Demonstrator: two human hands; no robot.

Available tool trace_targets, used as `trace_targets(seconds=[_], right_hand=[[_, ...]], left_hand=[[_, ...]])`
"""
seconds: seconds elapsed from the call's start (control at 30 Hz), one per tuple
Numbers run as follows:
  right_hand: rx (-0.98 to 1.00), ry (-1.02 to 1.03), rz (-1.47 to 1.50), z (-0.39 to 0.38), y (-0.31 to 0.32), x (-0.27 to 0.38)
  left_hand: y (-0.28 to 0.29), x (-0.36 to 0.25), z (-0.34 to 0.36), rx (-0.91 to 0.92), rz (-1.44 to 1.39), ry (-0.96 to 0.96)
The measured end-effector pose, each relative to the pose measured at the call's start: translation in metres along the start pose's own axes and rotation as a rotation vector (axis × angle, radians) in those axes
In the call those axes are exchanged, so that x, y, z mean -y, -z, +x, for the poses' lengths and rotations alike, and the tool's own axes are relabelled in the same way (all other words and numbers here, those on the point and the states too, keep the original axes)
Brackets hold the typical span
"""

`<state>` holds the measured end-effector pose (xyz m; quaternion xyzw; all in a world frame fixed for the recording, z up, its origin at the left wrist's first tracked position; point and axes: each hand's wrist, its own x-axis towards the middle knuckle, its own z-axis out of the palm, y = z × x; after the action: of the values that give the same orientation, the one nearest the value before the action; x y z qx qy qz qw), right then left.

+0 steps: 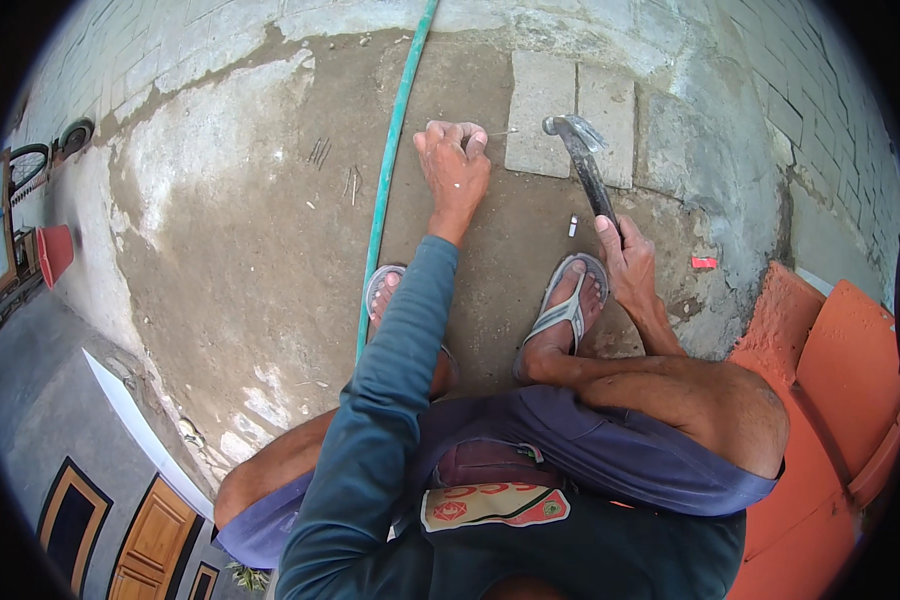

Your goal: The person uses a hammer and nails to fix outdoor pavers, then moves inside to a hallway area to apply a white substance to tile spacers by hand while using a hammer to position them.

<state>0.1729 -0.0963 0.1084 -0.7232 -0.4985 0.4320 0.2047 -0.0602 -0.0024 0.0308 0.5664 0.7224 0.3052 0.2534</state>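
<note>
My left hand (452, 165) is closed in a pinch on a thin metal piece (502, 133), perhaps a nail or wire, beside the concrete blocks (537, 105). My right hand (625, 260) grips a black-handled hammer (591, 185), its metal head raised over the blocks. A few loose thin nails (320, 151) lie on the dirty concrete ground left of a green hose (395, 110). Between my hands and sandalled feet lies a small white object (573, 226); a red scrap (703, 262) is to the right.
A block wall (800, 90) curves round the top and right. An orange painted masonry structure (835, 350) stands by my right leg. At the far left are wheels (75, 135) and a red bucket-like object (54, 255); at lower left, a wooden door (155, 530).
</note>
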Motion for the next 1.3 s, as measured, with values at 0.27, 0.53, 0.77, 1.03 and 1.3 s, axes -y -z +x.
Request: trace_targets(seconds=[0.27, 0.53, 0.77, 1.03, 1.3], right_hand=[[0.052, 0.079, 0.007, 0.003, -0.007, 0.010], [0.088, 0.177, -0.082, 0.008, -0.017, 0.017], [0.105, -0.001, -0.177, 0.020, -0.014, -0.021], [0.011, -0.003, -0.190, 0.018, -0.005, -0.016], [0.046, 0.039, -0.130, 0.018, -0.009, 0.001]], left_hand=[[0.029, 0.020, 0.006, -0.090, 0.022, 0.052], [0.019, 0.012, -0.009, -0.064, -0.053, -0.020], [-0.038, -0.007, -0.024, -0.056, 0.075, -0.145], [-0.035, 0.004, -0.024, -0.047, 0.112, -0.245], [-0.040, 0.003, -0.021, 0.003, 0.062, -0.215]])
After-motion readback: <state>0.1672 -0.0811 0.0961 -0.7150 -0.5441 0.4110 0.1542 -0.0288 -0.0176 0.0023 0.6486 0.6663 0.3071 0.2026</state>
